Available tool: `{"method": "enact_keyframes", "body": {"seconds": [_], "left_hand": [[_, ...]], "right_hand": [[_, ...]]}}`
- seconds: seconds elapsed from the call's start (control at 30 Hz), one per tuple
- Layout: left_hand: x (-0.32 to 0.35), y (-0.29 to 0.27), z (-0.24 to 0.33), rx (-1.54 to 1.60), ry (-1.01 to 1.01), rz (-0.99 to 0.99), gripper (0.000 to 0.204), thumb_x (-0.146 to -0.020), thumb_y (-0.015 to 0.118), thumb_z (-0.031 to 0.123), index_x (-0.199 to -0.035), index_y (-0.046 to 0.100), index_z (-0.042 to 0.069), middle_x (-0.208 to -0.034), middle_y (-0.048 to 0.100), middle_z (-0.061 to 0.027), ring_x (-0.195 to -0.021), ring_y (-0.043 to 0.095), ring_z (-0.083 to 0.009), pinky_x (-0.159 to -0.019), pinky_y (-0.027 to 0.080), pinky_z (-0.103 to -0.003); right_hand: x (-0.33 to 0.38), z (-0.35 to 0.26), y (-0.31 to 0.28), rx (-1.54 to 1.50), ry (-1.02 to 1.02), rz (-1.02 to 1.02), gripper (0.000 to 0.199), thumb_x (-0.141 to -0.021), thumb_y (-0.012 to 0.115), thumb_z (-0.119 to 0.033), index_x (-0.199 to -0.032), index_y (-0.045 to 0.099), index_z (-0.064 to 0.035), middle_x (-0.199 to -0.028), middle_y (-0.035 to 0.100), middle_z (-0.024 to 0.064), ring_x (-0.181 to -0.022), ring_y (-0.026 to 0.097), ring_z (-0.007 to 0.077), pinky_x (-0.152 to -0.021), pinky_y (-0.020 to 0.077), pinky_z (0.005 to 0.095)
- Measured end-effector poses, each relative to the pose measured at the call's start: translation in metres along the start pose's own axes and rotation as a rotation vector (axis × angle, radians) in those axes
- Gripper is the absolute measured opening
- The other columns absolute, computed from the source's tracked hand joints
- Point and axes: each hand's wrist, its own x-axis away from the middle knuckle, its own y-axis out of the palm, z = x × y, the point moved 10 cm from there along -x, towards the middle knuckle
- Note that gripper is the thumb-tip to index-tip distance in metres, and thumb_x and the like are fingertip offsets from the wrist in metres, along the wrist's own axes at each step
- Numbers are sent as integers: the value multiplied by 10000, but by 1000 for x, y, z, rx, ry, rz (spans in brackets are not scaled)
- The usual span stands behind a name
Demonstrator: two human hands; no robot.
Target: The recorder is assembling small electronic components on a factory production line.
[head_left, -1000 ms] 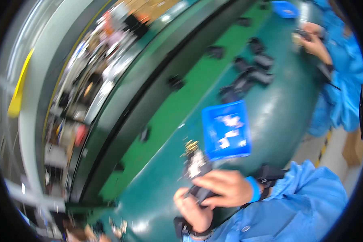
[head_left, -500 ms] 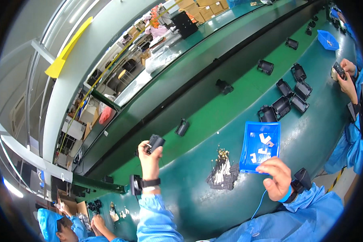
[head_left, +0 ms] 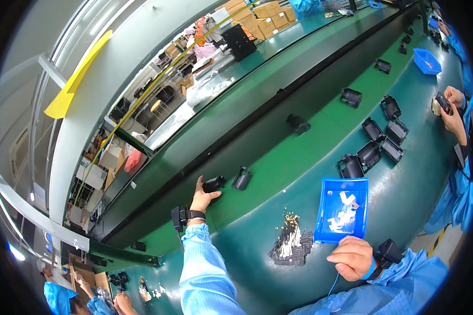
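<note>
My left hand (head_left: 203, 199) reaches out over the green belt with its index finger and thumb spread. Just beyond its fingers is a black plastic housing (head_left: 214, 184), partly hidden by the hand. A second black housing (head_left: 242, 178) lies close by on the right. My right hand (head_left: 352, 258) is by the near edge of a blue tray (head_left: 320, 210), its fingers bent in and pressed together. Whatever they hold, if anything, is hidden. Several small white pieces (head_left: 346, 216) lie in the tray. To its left rests a pile of dark and white parts with gold-coloured tips (head_left: 293, 244).
Several black housings (head_left: 368, 154) are grouped behind the tray, and others (head_left: 351, 97) sit spaced along the belt. A co-worker's hands (head_left: 451, 113) hold a dark part at the right. Another person works at the lower left. A metal rail (head_left: 126, 253) crosses the belt's left end.
My left hand has brought its black housing down to the belt and its fingers have spread. The right hand's fingers have curled in, and it sits lower in view.
</note>
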Motion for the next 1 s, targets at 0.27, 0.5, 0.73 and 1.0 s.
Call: {"method": "enact_keyframes", "body": {"seconds": [0.27,0.5,0.73,1.0], "left_hand": [[83,10,70,-302,309,404,714,-688,684,105,-1308,347,-4,-1324,329,-257,-1231,333,-384,-1037,290,-389],[233,34,156,-304,560,161,72,-755,647,40,-797,630,-17,-820,625,-129,-785,596,-267,-731,465,-330],[310,52,106,-254,221,-11,349,-714,681,0,-1046,575,-1,-1001,583,-170,-913,579,-262,-751,479,-345],[303,111,115,-403,428,-98,739,-641,743,24,-1284,383,-33,-1267,453,-233,-1147,475,-349,-944,410,-377]], "right_hand": [[7,-16,18,-30,-46,-174,122,-785,585,-124,-808,637,-16,-680,613,79,-548,579,210,-522,458,313],[14,-21,29,-54,-133,-244,114,-724,682,-94,-802,646,-19,-680,601,71,-552,565,195,-507,426,310],[22,-10,78,194,-129,-357,187,-729,648,-113,-887,597,-26,-782,548,44,-686,553,176,-555,442,290],[21,-8,103,577,-89,-436,330,-666,572,-114,-965,591,24,-939,574,77,-766,548,158,-601,448,268]]}}
